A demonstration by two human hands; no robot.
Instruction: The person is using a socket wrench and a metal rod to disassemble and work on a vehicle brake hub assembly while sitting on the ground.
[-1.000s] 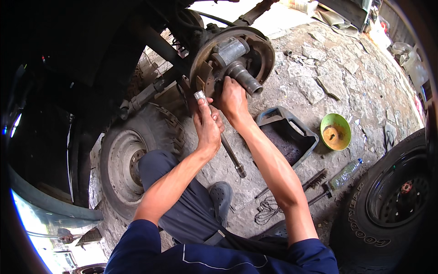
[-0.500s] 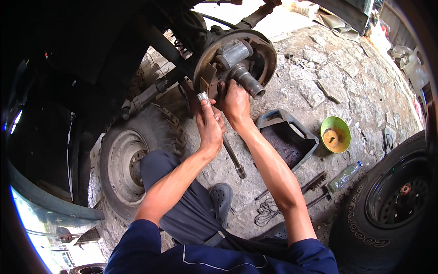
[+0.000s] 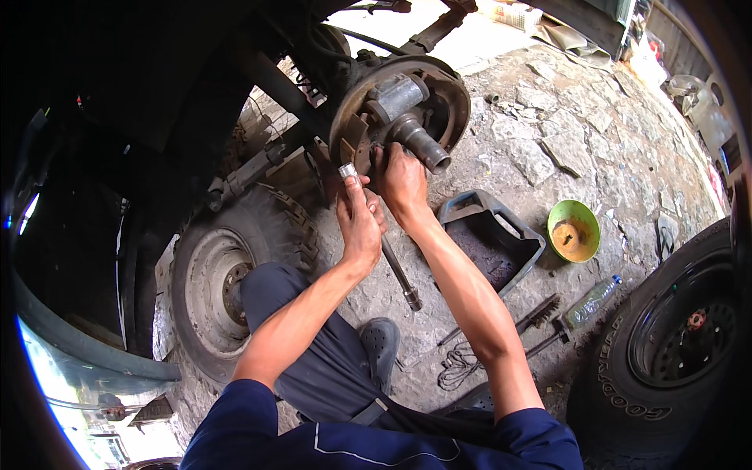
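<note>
Our left grip [image 3: 360,225] wraps the slanting socket bar [image 3: 399,272] below the brake assembly [image 3: 399,98]; our right grip [image 3: 405,184] reaches beneath the spindle [image 3: 424,146], partly hidden; its hold we cannot tell.

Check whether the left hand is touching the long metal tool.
Touching: the head view shows the left hand curled around the long metal tool.

Curves in readable, pale-outlined capitals along the black tyre sidewall [image 3: 616,384] at the right edge of the stone paving [image 3: 583,157]; blurs to illegible reddish print on the pale package [image 3: 511,14].
</note>
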